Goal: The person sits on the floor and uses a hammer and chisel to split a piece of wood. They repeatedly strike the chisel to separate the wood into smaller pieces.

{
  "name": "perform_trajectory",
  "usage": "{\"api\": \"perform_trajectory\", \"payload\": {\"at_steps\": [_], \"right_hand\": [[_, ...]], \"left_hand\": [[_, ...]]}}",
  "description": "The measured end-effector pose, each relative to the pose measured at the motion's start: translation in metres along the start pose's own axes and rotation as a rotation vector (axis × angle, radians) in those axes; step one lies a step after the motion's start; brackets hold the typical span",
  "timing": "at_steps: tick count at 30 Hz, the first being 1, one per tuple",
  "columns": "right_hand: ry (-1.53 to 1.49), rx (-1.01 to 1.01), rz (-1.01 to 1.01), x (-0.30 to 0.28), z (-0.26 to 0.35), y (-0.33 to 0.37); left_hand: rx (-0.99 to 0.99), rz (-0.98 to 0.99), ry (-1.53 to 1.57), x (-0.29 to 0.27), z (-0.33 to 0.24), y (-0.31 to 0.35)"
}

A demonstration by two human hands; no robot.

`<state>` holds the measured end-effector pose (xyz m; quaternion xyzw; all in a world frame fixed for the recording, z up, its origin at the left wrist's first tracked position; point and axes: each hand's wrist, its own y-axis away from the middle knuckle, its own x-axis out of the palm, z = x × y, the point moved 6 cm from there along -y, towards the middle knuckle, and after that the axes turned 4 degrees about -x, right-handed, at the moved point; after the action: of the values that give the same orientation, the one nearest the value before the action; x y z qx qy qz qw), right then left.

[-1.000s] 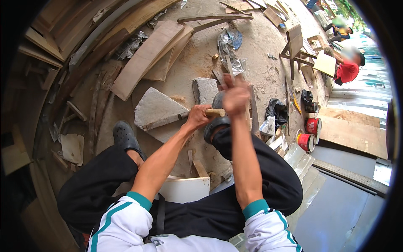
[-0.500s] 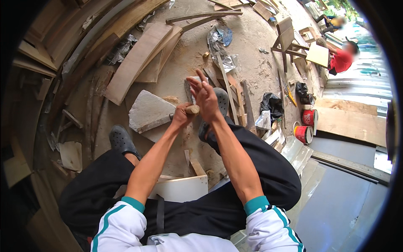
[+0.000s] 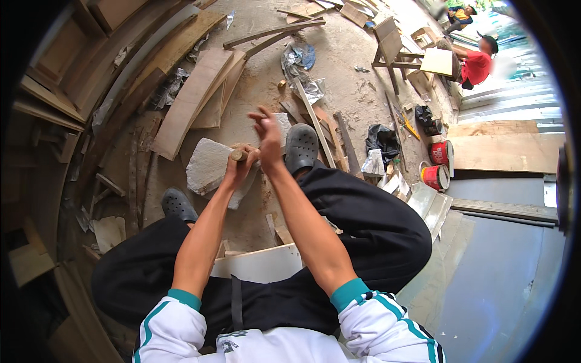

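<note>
Poking up out of the left hand (image 3: 236, 173), a round wooden handle (image 3: 239, 155) is showing its blunt end, just beside a pale stone block (image 3: 204, 164) in this view. The left hand's grip is wrapping firmly around the shaft just below that end. The rest of the handle is hiding behind the hand, so I cannot tell what its far end is carrying. Judging by the bare wood, it is probably feeling stiff, dry and sturdy, light enough for one hand unless something heavy is sitting at the hidden end. Round wood is likely to be turning in a loose hold, so a full wrap of the fingers around the shaft is looking safer than a pinch at the tip.

The right hand (image 3: 269, 136) is hovering just to the right of the handle, its fingers spreading loosely and its grip holding nothing that I can see; whether it is touching the left hand is not showing clearly.

Farther out, a second stone block (image 3: 282, 121) is lying partly behind the right hand, near a dark grey shoe (image 3: 301, 148). A white board (image 3: 260, 266) is resting between the person's legs. Wooden planks (image 3: 192, 103) are lying to the upper left. To the right, a black bag (image 3: 382, 142) and two red cans (image 3: 434, 177) are sitting on the dusty floor (image 3: 357, 94). Beyond them, a wooden chair (image 3: 389, 47) is standing near a co-worker in a red shirt (image 3: 476, 68).
</note>
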<state>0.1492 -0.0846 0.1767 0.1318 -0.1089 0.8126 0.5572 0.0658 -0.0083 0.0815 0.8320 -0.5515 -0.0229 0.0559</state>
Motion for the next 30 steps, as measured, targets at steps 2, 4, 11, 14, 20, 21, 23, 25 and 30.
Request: {"api": "perform_trajectory", "payload": {"at_steps": [2, 4, 11, 14, 20, 21, 23, 25, 30], "right_hand": [[-0.017, 0.001, -0.253, -0.044, 0.026, 0.007], [0.093, 0.052, -0.424, -0.097, 0.040, 0.024], [0.125, 0.419, -0.380, -0.141, 0.000, 0.096], [0.198, 0.509, -0.306, -0.133, -0.015, 0.115], [0.353, 0.512, -0.162, -0.113, -0.024, 0.119], [0.362, 0.483, -0.147, -0.106, -0.021, 0.119], [0.445, 0.380, -0.061, -0.097, -0.008, 0.118], [0.660, 0.145, 0.018, -0.104, -0.011, 0.111], [0.814, 0.031, 0.073, -0.088, 0.008, 0.129]], "left_hand": [[-0.110, -0.030, 0.119, -0.004, 0.006, -0.005], [-0.181, -0.056, 0.160, -0.003, -0.007, -0.002], [-0.099, -0.306, 0.386, -0.033, -0.038, 0.020], [-0.147, -0.328, 0.558, -0.044, -0.040, 0.024], [-0.167, -0.085, 0.926, -0.049, -0.058, 0.028], [-0.183, -0.089, 0.901, -0.048, -0.063, 0.029], [-0.201, -0.047, 0.901, -0.035, -0.071, 0.029], [-0.213, 0.004, 0.924, -0.020, -0.080, 0.028], [-0.301, 0.043, 0.874, -0.014, -0.072, 0.035]]}}
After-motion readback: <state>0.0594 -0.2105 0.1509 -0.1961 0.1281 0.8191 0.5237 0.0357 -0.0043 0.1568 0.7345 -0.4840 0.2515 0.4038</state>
